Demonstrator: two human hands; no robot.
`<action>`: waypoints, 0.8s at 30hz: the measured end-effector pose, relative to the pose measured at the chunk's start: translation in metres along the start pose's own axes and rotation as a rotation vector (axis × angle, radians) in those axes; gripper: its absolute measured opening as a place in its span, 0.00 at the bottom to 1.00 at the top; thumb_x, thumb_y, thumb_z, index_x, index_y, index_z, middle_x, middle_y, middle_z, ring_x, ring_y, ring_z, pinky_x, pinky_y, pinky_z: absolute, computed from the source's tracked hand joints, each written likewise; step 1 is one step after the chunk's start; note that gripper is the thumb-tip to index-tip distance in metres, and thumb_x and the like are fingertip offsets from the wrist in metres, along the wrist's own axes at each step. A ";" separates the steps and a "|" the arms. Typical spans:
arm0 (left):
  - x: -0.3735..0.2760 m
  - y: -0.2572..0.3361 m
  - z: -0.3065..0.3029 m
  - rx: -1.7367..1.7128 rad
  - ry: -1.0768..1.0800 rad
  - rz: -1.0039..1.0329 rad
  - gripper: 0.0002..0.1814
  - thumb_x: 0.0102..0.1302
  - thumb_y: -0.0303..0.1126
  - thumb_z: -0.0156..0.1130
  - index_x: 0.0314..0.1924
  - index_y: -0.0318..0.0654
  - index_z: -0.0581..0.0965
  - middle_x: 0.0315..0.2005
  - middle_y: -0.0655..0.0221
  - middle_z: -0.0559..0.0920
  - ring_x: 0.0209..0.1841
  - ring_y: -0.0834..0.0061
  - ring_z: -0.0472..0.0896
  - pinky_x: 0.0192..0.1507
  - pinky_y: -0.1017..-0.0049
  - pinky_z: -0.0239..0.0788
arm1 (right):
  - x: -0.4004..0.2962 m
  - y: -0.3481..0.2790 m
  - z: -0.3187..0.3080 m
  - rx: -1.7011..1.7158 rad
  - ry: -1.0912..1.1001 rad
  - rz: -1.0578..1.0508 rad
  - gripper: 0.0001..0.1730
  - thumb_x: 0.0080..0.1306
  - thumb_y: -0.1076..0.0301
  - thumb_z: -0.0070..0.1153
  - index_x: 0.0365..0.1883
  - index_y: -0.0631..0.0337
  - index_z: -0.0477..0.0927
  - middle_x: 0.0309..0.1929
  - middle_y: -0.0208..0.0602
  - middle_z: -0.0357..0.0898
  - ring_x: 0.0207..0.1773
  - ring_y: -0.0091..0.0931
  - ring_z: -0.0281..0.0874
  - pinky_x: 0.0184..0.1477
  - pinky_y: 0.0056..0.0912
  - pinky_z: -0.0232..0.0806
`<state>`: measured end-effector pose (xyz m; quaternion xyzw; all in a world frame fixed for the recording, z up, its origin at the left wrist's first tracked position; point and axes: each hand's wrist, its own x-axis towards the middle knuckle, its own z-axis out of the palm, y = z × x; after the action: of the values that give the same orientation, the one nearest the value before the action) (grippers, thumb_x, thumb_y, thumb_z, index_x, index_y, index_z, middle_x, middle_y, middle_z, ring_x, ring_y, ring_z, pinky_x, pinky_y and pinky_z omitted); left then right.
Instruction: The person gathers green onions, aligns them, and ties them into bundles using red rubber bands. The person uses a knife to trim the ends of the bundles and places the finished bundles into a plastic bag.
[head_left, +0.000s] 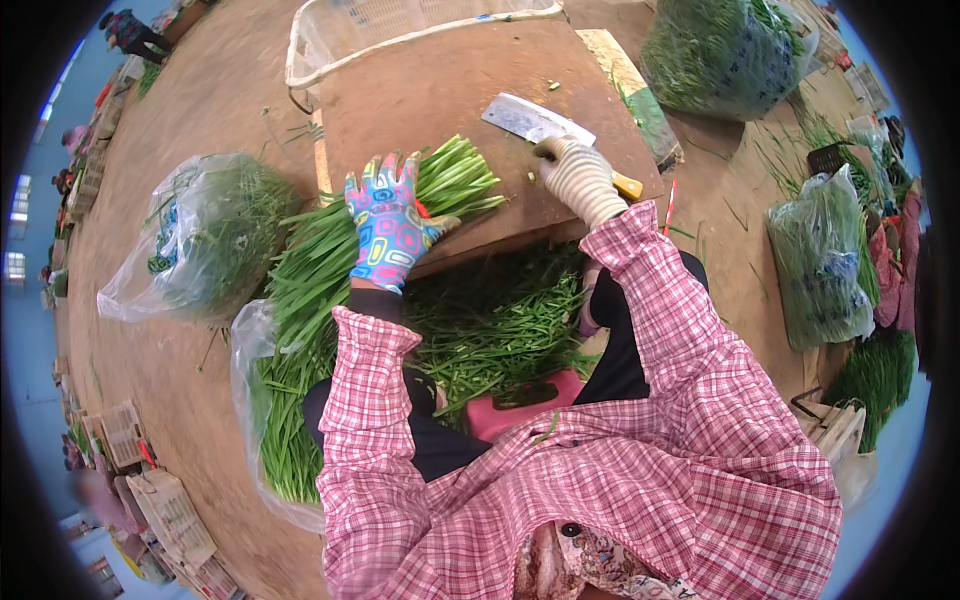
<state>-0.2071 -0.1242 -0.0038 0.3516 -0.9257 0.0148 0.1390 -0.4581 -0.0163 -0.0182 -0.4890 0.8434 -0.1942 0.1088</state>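
Observation:
My left hand (390, 217), in a blue and pink patterned glove, lies over a bundle of long green stalks (457, 176) on a wooden board (420, 90). A bit of red shows at the bundle beside my thumb. The cut ends point right, and the leaves hang over the board's near left edge. My right hand (581, 176), in a striped knit glove, is on a cleaver (532, 118) near the board's right side. Its broad blade lies to the upper left of the hand, and its yellow handle end shows below. Small cut pieces are scattered near the blade.
A white plastic crate (300, 45) stands beyond the board. Loose greens (510, 330) lie below it, by a pink plastic stool (517, 409). Filled plastic bags stand left (217, 232), far right (727, 60) and right (821, 262). An open bag of greens (289, 442) is by my left leg.

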 end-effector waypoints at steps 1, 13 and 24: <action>0.003 0.001 0.000 0.015 0.001 0.010 0.57 0.39 0.63 0.76 0.68 0.46 0.66 0.63 0.57 0.70 0.69 0.55 0.63 0.70 0.47 0.45 | -0.005 0.004 0.008 -0.014 0.015 -0.128 0.17 0.64 0.56 0.56 0.46 0.54 0.84 0.46 0.46 0.83 0.51 0.41 0.80 0.53 0.43 0.72; 0.004 -0.008 -0.004 0.037 -0.234 0.006 0.67 0.37 0.58 0.79 0.75 0.45 0.55 0.69 0.56 0.64 0.72 0.55 0.59 0.72 0.50 0.43 | -0.036 -0.029 0.005 -0.265 -0.072 -0.537 0.11 0.60 0.59 0.58 0.36 0.55 0.82 0.36 0.38 0.80 0.39 0.39 0.83 0.37 0.44 0.75; 0.014 -0.029 -0.011 -0.320 -0.238 -0.087 0.53 0.42 0.50 0.79 0.68 0.37 0.67 0.53 0.49 0.81 0.55 0.53 0.80 0.55 0.65 0.72 | -0.096 0.032 -0.108 0.172 -0.376 -0.249 0.14 0.61 0.59 0.60 0.39 0.60 0.85 0.27 0.45 0.82 0.33 0.34 0.84 0.39 0.35 0.74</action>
<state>-0.1955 -0.1535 0.0082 0.3642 -0.9100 -0.1801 0.0832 -0.4752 0.1053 0.0650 -0.6058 0.7219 -0.1828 0.2803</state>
